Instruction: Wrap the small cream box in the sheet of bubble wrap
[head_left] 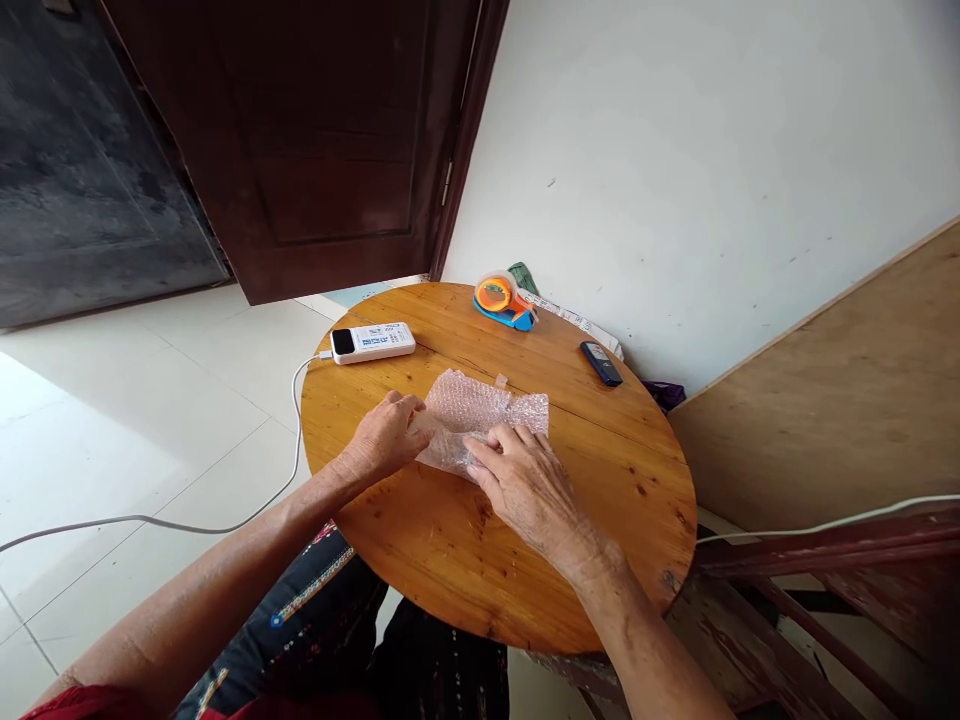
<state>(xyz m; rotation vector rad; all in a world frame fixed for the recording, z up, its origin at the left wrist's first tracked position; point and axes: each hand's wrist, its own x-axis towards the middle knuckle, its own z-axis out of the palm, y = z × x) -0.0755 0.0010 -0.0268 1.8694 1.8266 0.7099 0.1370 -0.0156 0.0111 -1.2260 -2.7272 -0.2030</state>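
Evidently, the bubble wrap is lying mid-table, within reach of both hands. The right hand is resting loosely spread on its near right part — seemingly steadying it — while the left hand, thumb and fingers parted, is curving at its left edge. The white power bank is sitting by the round wooden table's rim, probably because its cable is trailing off there.

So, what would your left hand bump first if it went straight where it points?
Probably the bubble wrap; the left hand is at its edge, though I can't tell whether they touch.
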